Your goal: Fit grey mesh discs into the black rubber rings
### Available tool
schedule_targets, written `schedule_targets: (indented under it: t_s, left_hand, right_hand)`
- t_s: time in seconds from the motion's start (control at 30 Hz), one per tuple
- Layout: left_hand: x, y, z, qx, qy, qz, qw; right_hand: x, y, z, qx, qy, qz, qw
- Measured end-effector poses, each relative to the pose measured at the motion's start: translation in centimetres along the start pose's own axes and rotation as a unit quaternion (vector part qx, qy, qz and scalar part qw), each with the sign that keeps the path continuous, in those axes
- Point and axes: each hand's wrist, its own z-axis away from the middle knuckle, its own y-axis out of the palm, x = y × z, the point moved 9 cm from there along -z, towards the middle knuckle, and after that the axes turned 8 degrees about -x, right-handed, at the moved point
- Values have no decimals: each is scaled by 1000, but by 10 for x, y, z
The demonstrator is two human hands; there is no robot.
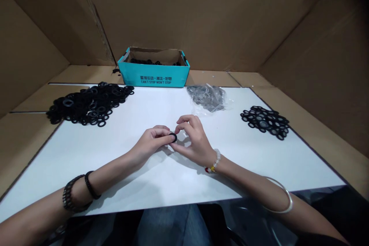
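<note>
My left hand (152,141) and my right hand (192,140) meet at the middle of the white board (86,153). Between their fingertips is a small black ring (172,137). The left hand's fingers are curled around the ring and pinch it. The right hand's thumb and forefinger are pinched together right at the ring's upper edge; whether they hold something small I cannot make out. A large heap of black rings (89,103) lies at the far left. A smaller group of black rings with inserts (266,122) lies at the right.
A teal cardboard box (154,73) with black rings inside stands at the back centre. A clear plastic bag of grey mesh discs (208,97) lies behind my right hand. Brown cardboard walls (201,11) enclose the work area on three sides.
</note>
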Motion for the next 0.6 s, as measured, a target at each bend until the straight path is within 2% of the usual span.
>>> schedule_targets:
  t_s: [0.17, 0.23, 0.3, 0.37, 0.4, 0.47, 0.53, 0.6]
  left_hand:
    - [-2, 13, 6, 17, 0, -2, 1000]
    - [-6, 13, 4, 4, 8, -15, 1000]
    - [-18, -1, -3, -39, 45, -67, 996]
    - [-41, -29, -15, -108, 124, -179, 970]
    - [-58, -46, -20, -150, 185, -258, 937]
    - [-91, -84, -25, -251, 288, -404, 831]
    - [-109, -118, -29, -323, 322, -499, 737]
    - [-116, -143, -32, -355, 330, -558, 674]
  right_hand:
    - [1, 4, 1, 12, 6, 16, 1000]
    - [-2, 0, -4, 12, -5, 37, 999]
    - [-13, -16, -12, -1, -7, 87, 996]
    - [-39, -44, -22, -15, 24, 164, 986]
    - [-59, -61, -24, -14, 60, 204, 977]
    - [-106, -98, -22, 9, 159, 284, 945]
    - [-155, -137, -8, 38, 276, 358, 891]
    - [-192, -167, 13, 67, 374, 400, 834]
